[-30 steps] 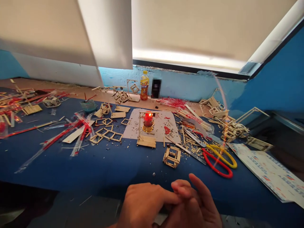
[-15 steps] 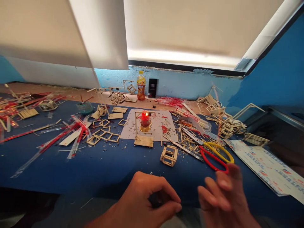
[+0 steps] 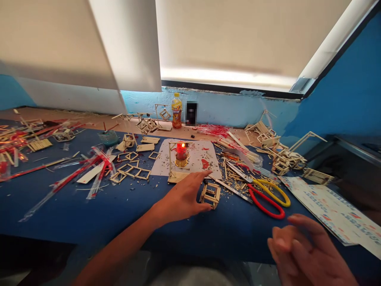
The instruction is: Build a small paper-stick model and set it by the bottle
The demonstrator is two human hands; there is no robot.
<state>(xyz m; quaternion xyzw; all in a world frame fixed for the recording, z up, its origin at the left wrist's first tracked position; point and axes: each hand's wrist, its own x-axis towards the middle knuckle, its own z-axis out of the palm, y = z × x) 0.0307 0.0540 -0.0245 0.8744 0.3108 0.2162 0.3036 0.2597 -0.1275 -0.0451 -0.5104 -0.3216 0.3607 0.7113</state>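
My left hand [image 3: 182, 197] stretches out over the blue table [image 3: 133, 206], fingers apart, its fingertips touching a small cube frame made of wooden sticks [image 3: 210, 194]. A flat raft of sticks [image 3: 175, 177] lies just beyond its index finger. My right hand [image 3: 306, 252] hovers low at the near right edge, fingers loosely curled and apart, with nothing in it. A lit red candle in a gold holder [image 3: 181, 153] stands on a grey sheet [image 3: 195, 159] behind the raft.
Scissors with red and yellow handles [image 3: 266, 194] lie right of the cube. Stick squares [image 3: 131, 171], red-and-clear wrappers [image 3: 89, 167] and more stick frames [image 3: 282, 157] litter the table. A yellow bottle [image 3: 176, 111] stands by the back wall. Printed paper [image 3: 333, 210] lies at right.
My left hand has left the near edge and reached forward to the stick cube, opening its fingers. My right hand separated from it and dropped to the lower right.
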